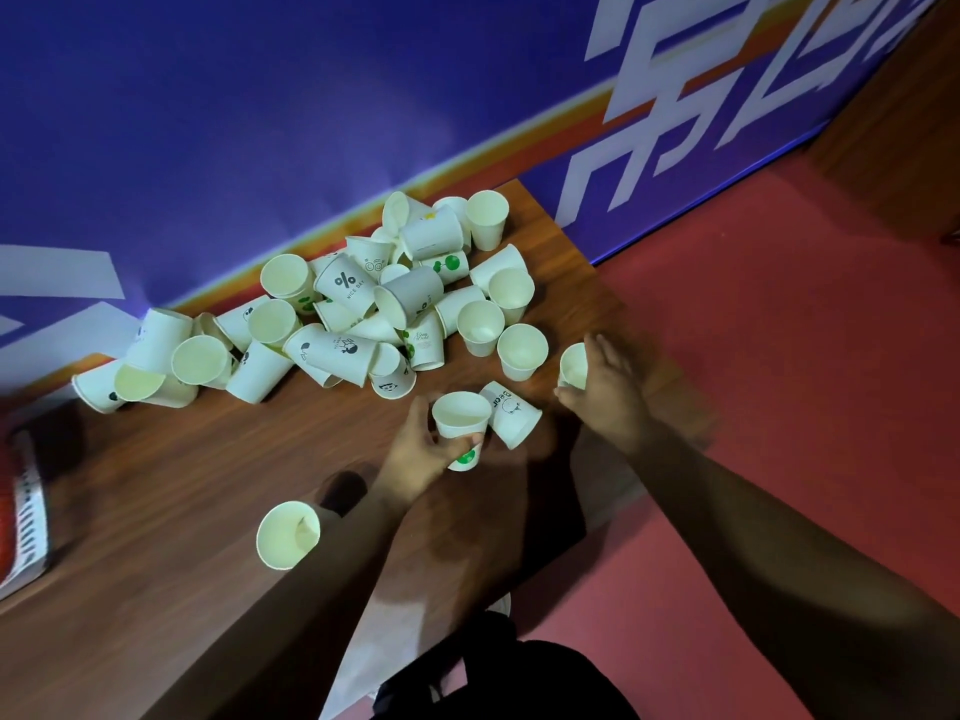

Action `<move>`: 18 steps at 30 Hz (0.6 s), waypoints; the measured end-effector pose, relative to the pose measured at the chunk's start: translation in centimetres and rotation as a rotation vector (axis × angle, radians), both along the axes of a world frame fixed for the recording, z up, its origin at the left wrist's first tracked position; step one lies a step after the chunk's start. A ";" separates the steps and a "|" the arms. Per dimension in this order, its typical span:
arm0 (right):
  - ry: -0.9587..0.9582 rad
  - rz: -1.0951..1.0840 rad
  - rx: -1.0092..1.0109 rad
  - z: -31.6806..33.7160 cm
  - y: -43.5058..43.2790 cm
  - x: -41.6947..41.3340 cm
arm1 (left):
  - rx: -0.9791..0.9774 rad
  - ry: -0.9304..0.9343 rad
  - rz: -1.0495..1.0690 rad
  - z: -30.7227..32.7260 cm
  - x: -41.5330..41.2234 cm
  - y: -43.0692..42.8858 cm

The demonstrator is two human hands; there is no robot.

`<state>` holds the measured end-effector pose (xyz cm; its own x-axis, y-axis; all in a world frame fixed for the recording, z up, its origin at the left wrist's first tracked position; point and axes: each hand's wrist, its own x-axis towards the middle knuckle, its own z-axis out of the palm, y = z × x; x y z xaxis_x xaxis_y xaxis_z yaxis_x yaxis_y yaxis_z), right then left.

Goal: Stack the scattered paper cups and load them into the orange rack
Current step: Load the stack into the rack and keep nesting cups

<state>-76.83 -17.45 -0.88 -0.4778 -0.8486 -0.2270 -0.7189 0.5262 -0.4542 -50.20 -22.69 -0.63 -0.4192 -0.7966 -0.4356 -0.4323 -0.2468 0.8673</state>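
A heap of white paper cups [363, 298] lies scattered on the wooden table [182, 485] against the blue wall. My left hand [421, 454] grips an upright cup with a green print [461, 420] near the table's middle. Beside it lies a tipped cup printed "Bear" [511, 413]. My right hand [608, 389] reaches to the table's right edge, its fingers around an upright cup [573, 366]. One cup [287, 534] lies alone on its side near the front. The orange rack [23, 511] shows only partly at the left edge.
The table's right edge drops to a red floor [753, 407]. A blue wall with white lettering [260, 122] stands right behind the cups. My dark-clothed legs [493, 678] are at the table's front edge.
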 end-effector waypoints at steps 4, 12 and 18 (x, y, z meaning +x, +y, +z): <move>0.129 0.009 -0.038 -0.8 0.3 0.9 | 0.003 0.002 0.031 0.1 1.0 0.3; 0.072 -0.066 -0.276 2.5 2.4 3.9 | -0.039 0.113 0.165 2.2 5.2 0.3; -0.107 0.023 -0.313 6.6 1.9 10.5 | -0.153 0.072 0.260 6.4 11.7 0.6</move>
